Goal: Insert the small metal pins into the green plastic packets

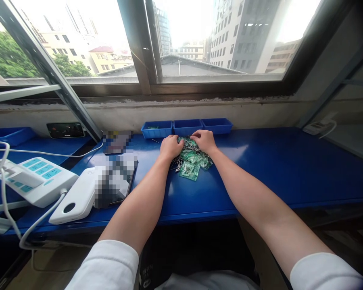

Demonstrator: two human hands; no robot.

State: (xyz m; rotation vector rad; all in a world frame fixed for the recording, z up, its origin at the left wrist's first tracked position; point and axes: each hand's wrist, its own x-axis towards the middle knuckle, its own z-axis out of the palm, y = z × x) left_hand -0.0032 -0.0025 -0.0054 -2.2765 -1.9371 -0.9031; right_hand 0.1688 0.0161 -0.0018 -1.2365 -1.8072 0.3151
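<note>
A heap of small green see-through packets (190,169) and loose metal screws or pins (177,163) lies on the blue table. My left hand (170,148) rests at the heap's left side, its fingers curled down with the tips partly hidden. Opposite it, at the upper right of the heap, my right hand (205,141) has its fingers bent together against the pieces. Whatever either hand pinches is too small or too covered to make out. Just behind both hands stand joined blue bins (157,131); the left one holds a little green material.
On the left are a white power strip (38,177) with cables, a white power bank (75,197), and blurred-out items (117,177). A phone (65,130) leans by the metal shelf post. The blue tabletop (275,169) stretches right, under a window.
</note>
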